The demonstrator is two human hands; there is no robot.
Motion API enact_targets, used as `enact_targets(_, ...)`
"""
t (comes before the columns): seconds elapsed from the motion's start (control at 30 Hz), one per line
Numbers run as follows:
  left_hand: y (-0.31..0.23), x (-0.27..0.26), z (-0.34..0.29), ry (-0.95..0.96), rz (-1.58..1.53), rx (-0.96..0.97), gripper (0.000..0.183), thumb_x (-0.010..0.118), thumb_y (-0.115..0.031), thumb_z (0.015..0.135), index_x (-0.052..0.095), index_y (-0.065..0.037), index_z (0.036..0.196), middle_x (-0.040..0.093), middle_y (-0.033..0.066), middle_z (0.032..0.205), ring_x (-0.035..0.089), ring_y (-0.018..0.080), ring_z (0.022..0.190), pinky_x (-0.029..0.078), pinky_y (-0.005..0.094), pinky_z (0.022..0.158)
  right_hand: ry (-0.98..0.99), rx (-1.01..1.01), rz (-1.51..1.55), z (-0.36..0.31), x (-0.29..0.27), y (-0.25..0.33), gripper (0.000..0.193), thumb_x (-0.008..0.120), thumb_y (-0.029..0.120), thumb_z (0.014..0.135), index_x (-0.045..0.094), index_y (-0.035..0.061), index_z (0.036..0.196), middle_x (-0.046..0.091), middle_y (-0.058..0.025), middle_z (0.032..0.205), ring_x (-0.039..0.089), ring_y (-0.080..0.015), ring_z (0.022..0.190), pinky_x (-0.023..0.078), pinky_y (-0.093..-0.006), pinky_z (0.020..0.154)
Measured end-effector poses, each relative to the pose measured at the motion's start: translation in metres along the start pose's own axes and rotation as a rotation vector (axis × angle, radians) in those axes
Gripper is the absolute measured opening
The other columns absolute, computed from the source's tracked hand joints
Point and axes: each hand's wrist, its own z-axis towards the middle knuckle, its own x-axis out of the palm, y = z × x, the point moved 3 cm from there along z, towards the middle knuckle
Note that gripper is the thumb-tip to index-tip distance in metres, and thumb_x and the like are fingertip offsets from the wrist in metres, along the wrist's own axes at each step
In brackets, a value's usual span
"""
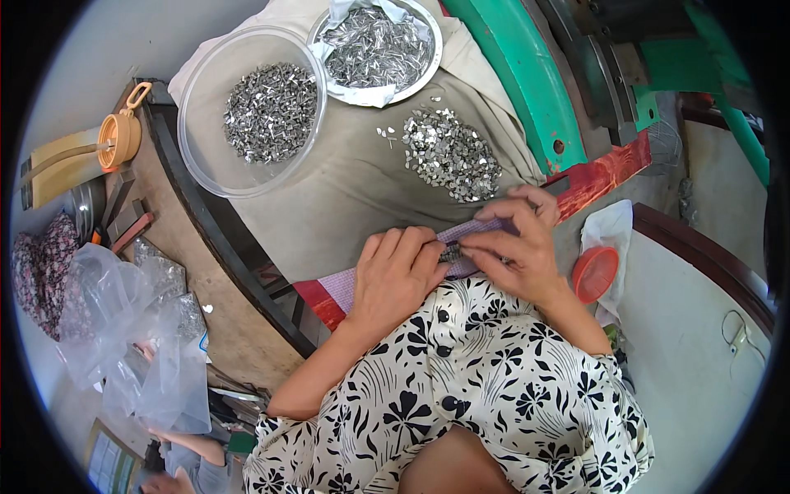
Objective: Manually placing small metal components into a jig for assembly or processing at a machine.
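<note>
My left hand (pixel 401 270) and my right hand (pixel 527 251) meet at the table's near edge, close to my shirt. Between their fingertips is a small dark, ribbed-looking metal piece (pixel 451 253), partly covered by the fingers. Both hands are closed around it, the right in a pinch between thumb and fingers. Beneath them runs a strip of purple checked cloth (pixel 339 288). Just beyond the right hand lies a loose pile of small flat silvery metal pieces (pixel 453 156), with a few strays at its left.
A clear plastic tub (pixel 191 156) holds small grey metal parts; beside it, a lined metal bowl (pixel 438 58) holds thin shiny pins. Green machinery (pixel 527 82) stands at the right, near a red plastic basket (pixel 596 274). Plastic bags (pixel 123 321) lie left; another person's arm (pixel 193 445) shows lower left.
</note>
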Motion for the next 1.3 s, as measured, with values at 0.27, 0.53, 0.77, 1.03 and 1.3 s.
enact_targets(0.27, 0.003, -0.005, -0.007, -0.02, 0.019, -0.045, 0.032, 0.083, -0.021, 0.07, 0.069, -0.009, 0.097, 0.062, 0.0013, 0.099, 0.059, 0.0217, 0.087, 0.042, 0.0349, 0.074, -0.031, -0.164, -0.125, 0.064, 0.008, -0.007, 0.019, 0.08, 0.013, 0.069, 0.073, 0.0144, 0.086, 0.063, -0.0001, 0.106, 0.051, -0.0294, 0.11, 0.039, -0.0413, 0.093)
enact_targets(0.53, 0.004, -0.005, -0.006, -0.06, -0.083, -0.069, 0.03, 0.084, -0.017, 0.069, 0.068, -0.011, 0.094, 0.063, 0.0019, 0.096, 0.059, 0.0229, 0.085, 0.042, 0.0353, 0.072, -0.036, -0.173, -0.228, 0.071, 0.012, 0.007, 0.017, 0.081, 0.016, 0.069, 0.071, 0.0137, 0.082, 0.063, 0.0028, 0.109, 0.051, -0.0253, 0.114, 0.035, -0.0429, 0.095)
enact_targets(0.77, 0.002, -0.001, -0.004, -0.076, -0.073, -0.051, 0.024, 0.082, -0.012, 0.069, 0.068, -0.011, 0.088, 0.063, 0.0009, 0.093, 0.06, 0.023, 0.082, 0.042, 0.035, 0.072, 0.048, -0.146, -0.093, 0.072, 0.017, 0.001, 0.016, 0.082, 0.018, 0.069, 0.072, 0.0131, 0.081, 0.064, 0.0028, 0.109, 0.05, -0.0275, 0.114, 0.033, -0.0435, 0.096)
enact_targets(1.03, 0.003, -0.004, -0.006, -0.044, -0.091, -0.084, 0.026, 0.082, -0.012, 0.07, 0.066, -0.011, 0.09, 0.062, 0.0018, 0.096, 0.059, 0.0229, 0.085, 0.042, 0.0353, 0.074, 0.023, -0.019, -0.137, 0.07, 0.009, 0.003, 0.013, 0.079, 0.014, 0.068, 0.073, 0.0104, 0.079, 0.062, 0.0016, 0.108, 0.048, -0.0283, 0.118, 0.031, -0.047, 0.097)
enact_targets(1.3, 0.008, -0.003, -0.012, -0.023, -0.125, -0.095, 0.031, 0.082, -0.018, 0.072, 0.064, -0.01, 0.096, 0.061, 0.0044, 0.103, 0.059, 0.0249, 0.092, 0.043, 0.0374, 0.079, 0.013, -0.059, 0.028, 0.046, -0.007, 0.002, 0.018, 0.079, 0.012, 0.067, 0.074, 0.0143, 0.083, 0.064, 0.001, 0.106, 0.047, -0.0309, 0.113, 0.034, -0.0434, 0.098)
